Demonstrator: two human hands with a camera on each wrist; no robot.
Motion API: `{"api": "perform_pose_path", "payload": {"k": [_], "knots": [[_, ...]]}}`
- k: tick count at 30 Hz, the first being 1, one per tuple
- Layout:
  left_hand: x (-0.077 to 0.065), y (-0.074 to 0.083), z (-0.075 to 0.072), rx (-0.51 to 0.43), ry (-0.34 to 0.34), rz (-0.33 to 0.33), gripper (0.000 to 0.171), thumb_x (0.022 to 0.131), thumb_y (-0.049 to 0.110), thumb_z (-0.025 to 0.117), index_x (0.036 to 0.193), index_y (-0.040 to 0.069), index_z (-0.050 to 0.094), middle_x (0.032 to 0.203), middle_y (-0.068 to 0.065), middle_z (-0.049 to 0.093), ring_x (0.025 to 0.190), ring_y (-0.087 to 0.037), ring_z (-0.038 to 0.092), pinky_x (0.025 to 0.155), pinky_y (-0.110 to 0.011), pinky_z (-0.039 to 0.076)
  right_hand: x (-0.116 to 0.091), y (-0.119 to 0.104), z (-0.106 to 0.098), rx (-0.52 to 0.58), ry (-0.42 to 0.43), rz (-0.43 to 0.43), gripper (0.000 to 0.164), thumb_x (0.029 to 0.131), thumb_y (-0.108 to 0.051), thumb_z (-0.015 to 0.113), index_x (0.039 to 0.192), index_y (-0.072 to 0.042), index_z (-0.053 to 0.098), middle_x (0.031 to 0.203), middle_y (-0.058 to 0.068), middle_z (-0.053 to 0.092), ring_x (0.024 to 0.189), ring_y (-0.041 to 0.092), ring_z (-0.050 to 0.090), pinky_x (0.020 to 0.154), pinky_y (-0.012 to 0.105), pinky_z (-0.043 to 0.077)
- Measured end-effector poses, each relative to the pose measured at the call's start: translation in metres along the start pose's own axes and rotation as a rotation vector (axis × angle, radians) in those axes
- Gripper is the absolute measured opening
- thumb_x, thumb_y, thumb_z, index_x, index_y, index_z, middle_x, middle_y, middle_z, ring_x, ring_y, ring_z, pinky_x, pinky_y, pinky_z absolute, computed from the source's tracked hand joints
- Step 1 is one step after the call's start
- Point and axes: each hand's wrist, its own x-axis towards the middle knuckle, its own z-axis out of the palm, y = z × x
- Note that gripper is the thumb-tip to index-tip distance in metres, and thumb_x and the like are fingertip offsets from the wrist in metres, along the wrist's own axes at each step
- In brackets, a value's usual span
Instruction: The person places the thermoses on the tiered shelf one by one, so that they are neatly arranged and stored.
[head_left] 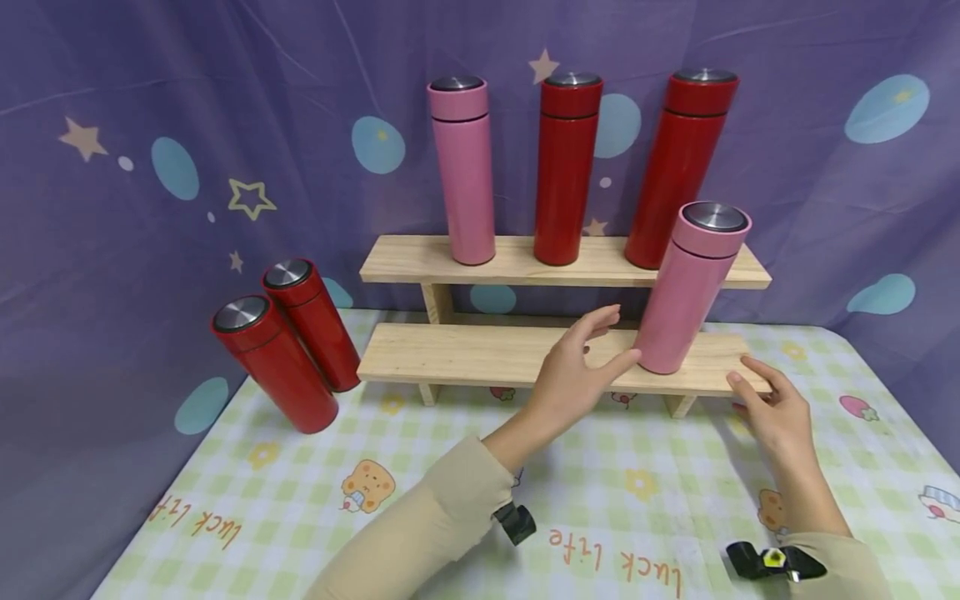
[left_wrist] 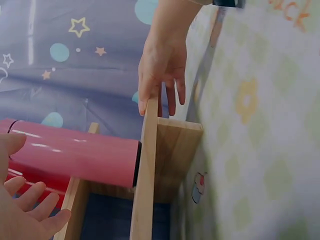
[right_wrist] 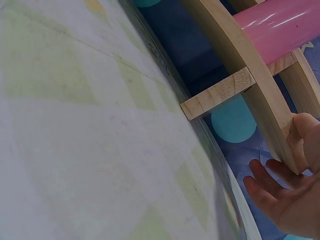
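A pink thermos bottle (head_left: 688, 292) stands on the lower board of a two-tier wooden shelf (head_left: 450, 354), toward its right end. My left hand (head_left: 573, 371) is just left of this bottle, its fingers spread and the thumb tip right at the bottle's base; in the left wrist view the fingers (left_wrist: 37, 205) are parted beside it. At the lower board's right end, my right hand (head_left: 780, 417) holds the board's end, with the thumb on one face and the fingers (right_wrist: 272, 185) on the other side, as the right wrist view shows.
On the upper board stand another pink thermos bottle (head_left: 463, 175), a red one (head_left: 567, 175) and a second red one (head_left: 681, 175). Two more red bottles (head_left: 281, 367) stand on the checked tablecloth (head_left: 585, 492) left of the shelf. A purple curtain (head_left: 300, 83) hangs behind.
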Motion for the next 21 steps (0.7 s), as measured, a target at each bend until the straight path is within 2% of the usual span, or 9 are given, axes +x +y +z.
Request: {"api": "perform_pose_path", "payload": {"k": [3,6,10,13,18,21], "knots": [[-0.01,-0.006,-0.009,-0.009,0.01,0.017,0.056,0.092,0.028,0.073,0.144,0.022,0.051,0.138,0.012,0.055,0.128,-0.008,0.05,0.104,-0.039,0.041,0.0,-0.001,0.0,0.02,0.006,0.002,0.066,0.094,-0.042,0.065,0.151,-0.018,0.042,0.139,0.013,0.041,0.088,-0.005,0.055,0.077,0.013,0.051],[-0.019,-0.011,-0.017,-0.026,0.016,0.026,0.055,0.093,0.029,0.071,0.144,0.022,0.05,0.139,0.012,0.054,0.128,-0.011,0.05,0.104,-0.039,0.041,0.0,-0.002,0.0,0.028,0.007,-0.001,0.066,0.094,-0.042,0.065,0.151,-0.018,0.043,0.135,0.008,0.042,0.088,-0.004,0.055,0.076,0.013,0.051],[-0.032,-0.016,-0.029,-0.031,0.036,0.041,0.054,0.094,0.031,0.07,0.144,0.023,0.05,0.139,0.013,0.053,0.128,-0.011,0.049,0.103,-0.038,0.041,0.0,-0.002,0.001,0.022,0.009,0.002,0.066,0.094,-0.042,0.064,0.152,-0.018,0.042,0.15,0.02,0.034,0.088,-0.007,0.054,0.077,0.013,0.051],[-0.041,-0.018,-0.038,-0.027,0.057,0.063,0.052,0.095,0.029,0.069,0.143,0.024,0.05,0.138,0.011,0.054,0.126,-0.01,0.05,0.102,-0.038,0.042,-0.001,-0.002,0.003,0.001,0.011,0.005,0.067,0.095,-0.043,0.062,0.152,-0.017,0.04,0.155,0.026,0.028,0.087,-0.009,0.053,0.077,0.013,0.051],[-0.053,-0.022,-0.055,-0.027,0.079,0.075,0.05,0.095,0.028,0.068,0.142,0.024,0.051,0.139,0.006,0.054,0.127,-0.012,0.049,0.102,-0.04,0.041,-0.002,-0.001,0.003,-0.013,0.011,0.001,0.067,0.095,-0.045,0.061,0.152,-0.017,0.04,0.152,0.024,0.031,0.088,-0.007,0.053,0.078,0.013,0.051],[-0.06,-0.024,-0.067,-0.04,0.095,0.061,0.05,0.095,0.026,0.069,0.142,0.024,0.051,0.141,0.003,0.053,0.128,-0.015,0.049,0.102,-0.043,0.041,-0.003,-0.001,0.003,-0.023,0.011,-0.014,0.066,0.096,-0.044,0.061,0.152,-0.017,0.04,0.15,0.024,0.032,0.088,-0.006,0.053,0.078,0.013,0.051]]}}
